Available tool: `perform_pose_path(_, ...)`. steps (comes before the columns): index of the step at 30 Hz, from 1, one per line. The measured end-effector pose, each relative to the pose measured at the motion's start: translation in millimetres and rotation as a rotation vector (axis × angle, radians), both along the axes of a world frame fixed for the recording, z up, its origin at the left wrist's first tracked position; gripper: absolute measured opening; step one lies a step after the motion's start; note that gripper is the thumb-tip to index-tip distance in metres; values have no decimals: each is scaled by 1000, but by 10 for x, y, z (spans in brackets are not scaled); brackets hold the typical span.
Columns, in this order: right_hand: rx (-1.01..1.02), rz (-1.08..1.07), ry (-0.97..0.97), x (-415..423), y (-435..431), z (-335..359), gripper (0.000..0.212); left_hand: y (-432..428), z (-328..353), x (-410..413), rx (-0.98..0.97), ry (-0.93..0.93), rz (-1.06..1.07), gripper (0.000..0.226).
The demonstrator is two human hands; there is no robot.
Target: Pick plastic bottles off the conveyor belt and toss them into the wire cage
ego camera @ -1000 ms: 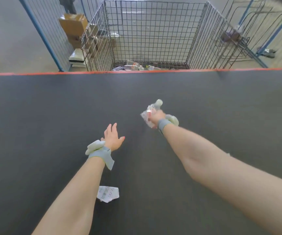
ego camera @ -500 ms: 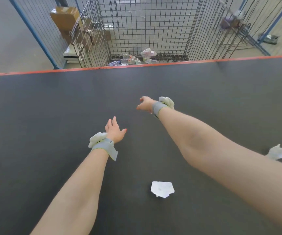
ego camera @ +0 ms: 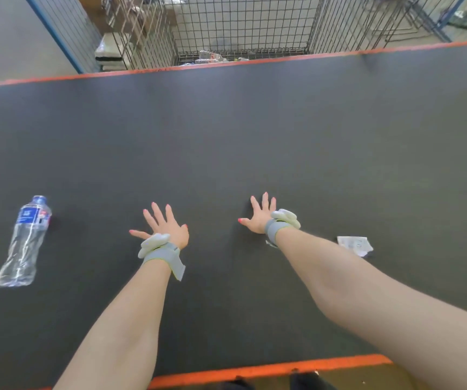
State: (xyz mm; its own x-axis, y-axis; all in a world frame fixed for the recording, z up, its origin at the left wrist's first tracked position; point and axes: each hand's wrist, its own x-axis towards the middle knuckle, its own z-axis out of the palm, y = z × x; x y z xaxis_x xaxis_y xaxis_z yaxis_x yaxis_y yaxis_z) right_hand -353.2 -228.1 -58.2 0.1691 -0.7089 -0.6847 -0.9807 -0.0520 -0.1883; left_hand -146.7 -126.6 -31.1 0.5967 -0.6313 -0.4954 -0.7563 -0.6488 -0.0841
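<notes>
As both arms reach out over the dark grey conveyor belt (ego camera: 226,136), I read the left hand (ego camera: 167,230) as fully open: fingers straight and spread, palm down, holding nothing. The right hand (ego camera: 261,218) is in the same condition, with fingers splayed, thumb out toward 9 o'clock, and nothing in its grasp. I cannot tell whether either palm touches the belt. Each wrist carries a grey strap with a white moulded unit (ego camera: 162,254).

The clear, dented plastic bottle with blue cap and blue label (ego camera: 24,240) lies on its side on the belt at 9 o'clock from the left hand, well apart from it, cap toward 12 o'clock. The black wire cage (ego camera: 240,26) stands at 12 o'clock, beyond the orange strip (ego camera: 226,63) along the belt's far edge. Several clear bottles (ego camera: 210,55) lie on the cage floor. A white scrap of crumpled paper (ego camera: 354,244) lies on the belt at 3 o'clock from the right hand, near the right forearm.
</notes>
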Motion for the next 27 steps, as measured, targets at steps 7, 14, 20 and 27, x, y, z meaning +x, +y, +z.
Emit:
perform_pose_path(7, -85, -23, -15, 49, 196, 132, 80, 457, -57, 57, -75, 194, -147, 64)
perform_pose_path(14, -48, 69, -100, 437, 263, 368, 81, 459, 263, 468, -130, -49, 81, 88)
perform_pose_path(20, -23, 88, -92, 414, 171, 332, 82, 381, 45, 402, -209, 218, 358, 101)
perform_pose_path(27, -17, 14, -95, 205, -262, 323, 86, -486, 133, 37, -531, 746, 637, 81)
